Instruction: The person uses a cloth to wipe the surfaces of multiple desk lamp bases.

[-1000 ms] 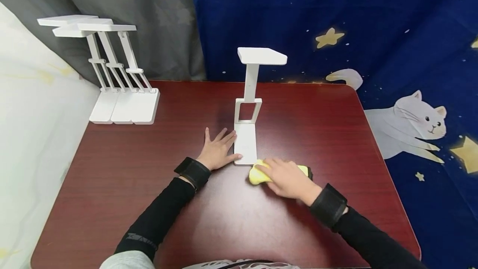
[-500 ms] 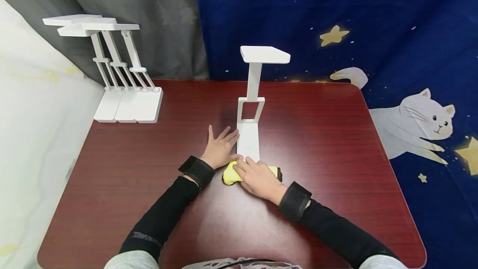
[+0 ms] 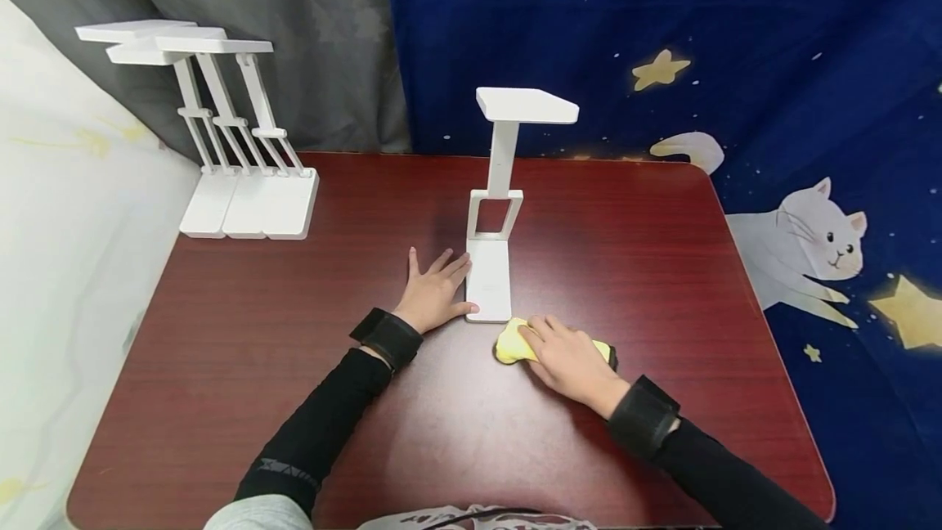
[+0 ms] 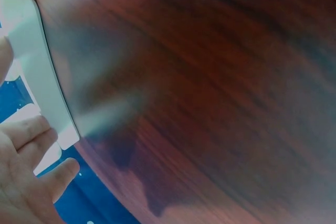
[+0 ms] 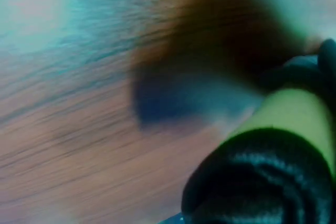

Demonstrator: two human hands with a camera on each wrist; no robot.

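A white folding desk lamp [image 3: 489,285] stands unfolded near the middle of the table, its flat head raised above a hinged arm. My left hand [image 3: 430,297] lies spread beside the base, with fingertips and thumb at its left edge; the left wrist view shows the straight fingers [image 4: 31,132] next to that base [image 4: 34,45]. Just in front of the base's right corner, my right hand [image 3: 570,360] grips a bunched yellow cloth [image 3: 513,342] with dark trim, low on the tabletop. Close up in the right wrist view is the rolled cloth [image 5: 294,111]; the fingers there are mostly hidden.
Several similar white lamps [image 3: 283,207] stand side by side at the table's back left corner. The reddish-brown table [image 3: 625,235] has rounded corners. A pale wall [image 3: 74,211] borders it on the left, with a grey curtain [image 3: 324,47] and blue cat-print curtain [image 3: 589,23] behind.
My right hand slid left with the cloth along the front of the lamp base, then came back right. My left hand stays at the base's edge.
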